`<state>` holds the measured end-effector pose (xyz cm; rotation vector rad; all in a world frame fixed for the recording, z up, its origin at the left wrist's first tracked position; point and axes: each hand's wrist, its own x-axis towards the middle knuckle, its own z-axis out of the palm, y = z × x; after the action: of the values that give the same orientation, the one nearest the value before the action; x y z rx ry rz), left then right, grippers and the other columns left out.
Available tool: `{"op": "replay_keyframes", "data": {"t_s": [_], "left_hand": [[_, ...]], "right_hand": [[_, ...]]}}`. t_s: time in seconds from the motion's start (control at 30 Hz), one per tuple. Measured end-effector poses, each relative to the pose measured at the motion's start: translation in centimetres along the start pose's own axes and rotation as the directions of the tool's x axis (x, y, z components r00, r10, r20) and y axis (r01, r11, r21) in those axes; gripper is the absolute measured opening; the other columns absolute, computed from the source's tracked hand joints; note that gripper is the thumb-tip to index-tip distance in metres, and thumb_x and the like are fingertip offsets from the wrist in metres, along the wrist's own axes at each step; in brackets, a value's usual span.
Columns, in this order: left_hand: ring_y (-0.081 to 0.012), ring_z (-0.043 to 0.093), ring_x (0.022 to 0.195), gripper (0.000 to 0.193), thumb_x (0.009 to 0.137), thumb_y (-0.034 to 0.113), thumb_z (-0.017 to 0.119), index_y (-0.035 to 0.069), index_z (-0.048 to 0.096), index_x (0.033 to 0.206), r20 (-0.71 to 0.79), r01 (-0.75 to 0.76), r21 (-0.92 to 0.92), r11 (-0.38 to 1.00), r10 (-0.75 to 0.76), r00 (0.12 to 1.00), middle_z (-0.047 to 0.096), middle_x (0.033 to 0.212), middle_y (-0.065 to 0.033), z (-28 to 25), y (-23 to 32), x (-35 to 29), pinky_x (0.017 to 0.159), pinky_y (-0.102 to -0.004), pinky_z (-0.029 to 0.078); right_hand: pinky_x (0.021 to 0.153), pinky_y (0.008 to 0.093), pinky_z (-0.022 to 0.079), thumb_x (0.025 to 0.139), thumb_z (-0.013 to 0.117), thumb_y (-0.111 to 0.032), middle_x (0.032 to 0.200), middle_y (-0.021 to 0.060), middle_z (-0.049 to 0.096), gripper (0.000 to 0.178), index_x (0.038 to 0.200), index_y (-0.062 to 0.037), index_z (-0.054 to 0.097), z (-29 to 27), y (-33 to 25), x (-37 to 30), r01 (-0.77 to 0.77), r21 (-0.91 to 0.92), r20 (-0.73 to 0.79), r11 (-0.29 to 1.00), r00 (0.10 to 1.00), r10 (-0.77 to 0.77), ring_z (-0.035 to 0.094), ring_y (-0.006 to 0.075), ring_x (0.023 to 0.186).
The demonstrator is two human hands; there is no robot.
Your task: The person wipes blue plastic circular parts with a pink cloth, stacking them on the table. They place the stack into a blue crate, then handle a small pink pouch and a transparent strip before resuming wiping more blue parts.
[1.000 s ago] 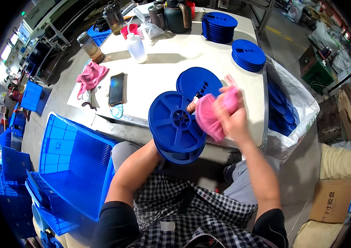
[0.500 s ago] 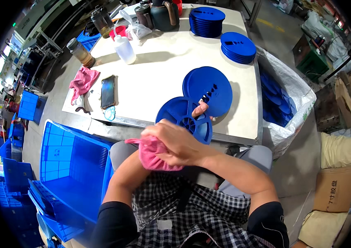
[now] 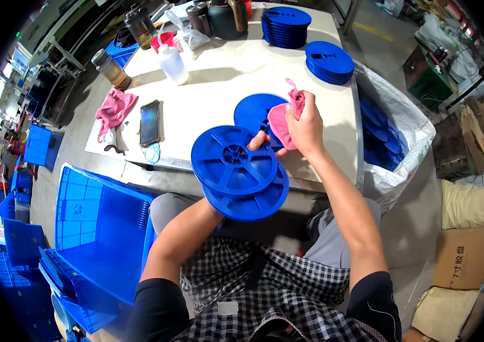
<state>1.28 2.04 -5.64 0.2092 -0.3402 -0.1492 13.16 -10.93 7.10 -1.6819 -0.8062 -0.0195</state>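
My left hand (image 3: 259,141) is closed on a blue spoked plastic reel (image 3: 213,142), its fingertips showing at the reel's far right rim and the rest hidden. A second blue spoked disc (image 3: 247,206) overlaps beneath it, toward me. Beyond the fingers is a blue slotted disc (image 3: 252,108); whether it is held or rests on the table I cannot tell. Closed around a bunched pink cloth (image 3: 280,122), my right hand (image 3: 308,126) is at the right edge of that slotted disc, and the cloth covers part of it.
Two stacks of blue discs (image 3: 286,28) (image 3: 329,60) stand at the table's far right. A phone (image 3: 150,122), another pink cloth (image 3: 117,111), a squeeze bottle (image 3: 173,65) and a jar (image 3: 111,69) lie or stand leftward. A white sack (image 3: 418,122) of blue discs is right; a blue crate (image 3: 102,228) is left.
My right hand has swung away from me and to the right with the pink cloth. The spoked reel has come left and tilted face-up, showing another disc below. The slotted disc has shifted left.
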Motion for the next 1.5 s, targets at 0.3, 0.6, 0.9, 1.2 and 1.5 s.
{"op": "replay_keyframes", "data": {"t_s": [0.3, 0.6, 0.9, 1.2, 1.5], "left_hand": [[-0.0293, 0.061, 0.121, 0.033, 0.107, 0.018, 0.052, 0.005, 0.056, 0.137, -0.508, 0.029, 0.478, 0.878, 0.249, 0.824, 0.058, 0.135, -0.0137, 9.7, -2.5, -1.0, 0.109, -0.0462, 0.050], [-0.0478, 0.062, 0.121, 0.029, 0.101, 0.005, 0.057, -0.007, 0.060, 0.128, -0.404, 0.027, 0.365, 0.931, 0.133, 0.905, 0.055, 0.135, -0.0226, 7.5, -3.3, -2.3, 0.100, -0.0587, 0.058], [-0.0530, 0.054, 0.129, 0.056, 0.108, 0.035, 0.047, -0.005, 0.047, 0.147, -0.156, 0.051, 0.553, 0.832, 0.044, 0.987, 0.047, 0.147, -0.0260, 6.5, -1.9, -4.9, 0.106, -0.0591, 0.048], [-0.0219, 0.072, 0.098, 0.031, 0.100, 0.015, 0.067, 0.004, 0.067, 0.130, -0.366, 0.312, 0.929, 0.199, 0.368, 0.855, 0.069, 0.119, -0.0142, 11.4, -1.8, -2.7, 0.086, -0.0339, 0.060], [-0.0206, 0.071, 0.097, 0.032, 0.099, 0.009, 0.067, 0.006, 0.066, 0.131, -0.203, 0.076, 0.953, 0.295, 0.430, 0.880, 0.070, 0.112, -0.0117, 3.9, -1.4, -5.4, 0.085, -0.0358, 0.060]], "right_hand": [[0.084, 0.0425, 0.055, 0.098, 0.063, -0.015, 0.108, 0.0204, 0.069, 0.027, 0.122, -0.0056, 0.056, 0.4, 2.1, -0.7, 0.160, -0.113, 0.165, 0.981, 0.976, -0.141, 0.069, 0.0353, 0.101], [0.088, 0.0505, 0.055, 0.095, 0.062, -0.019, 0.107, 0.0249, 0.070, 0.031, 0.123, -0.0081, 0.055, 0.8, 3.9, 0.7, 0.310, -0.224, 0.388, 0.924, 0.898, -0.208, 0.068, 0.0425, 0.104], [0.085, 0.0478, 0.055, 0.093, 0.065, -0.016, 0.104, 0.0203, 0.071, 0.029, 0.120, -0.0091, 0.056, 0.6, 4.0, -0.8, 0.171, -0.258, 0.422, 0.951, 0.905, -0.048, 0.068, 0.0394, 0.102], [0.084, 0.0438, 0.056, 0.087, 0.073, -0.012, 0.109, 0.0172, 0.069, 0.037, 0.120, -0.0070, 0.059, -1.5, 3.3, -4.1, 0.326, -0.089, 0.431, 0.941, 0.864, -0.259, 0.068, 0.0377, 0.100], [0.078, 0.0464, 0.055, 0.096, 0.070, -0.021, 0.096, 0.0153, 0.069, 0.025, 0.112, -0.0068, 0.057, -5.8, 8.7, 0.6, 0.097, -0.558, -0.030, 0.824, 0.990, -0.136, 0.067, 0.0356, 0.091]]}}
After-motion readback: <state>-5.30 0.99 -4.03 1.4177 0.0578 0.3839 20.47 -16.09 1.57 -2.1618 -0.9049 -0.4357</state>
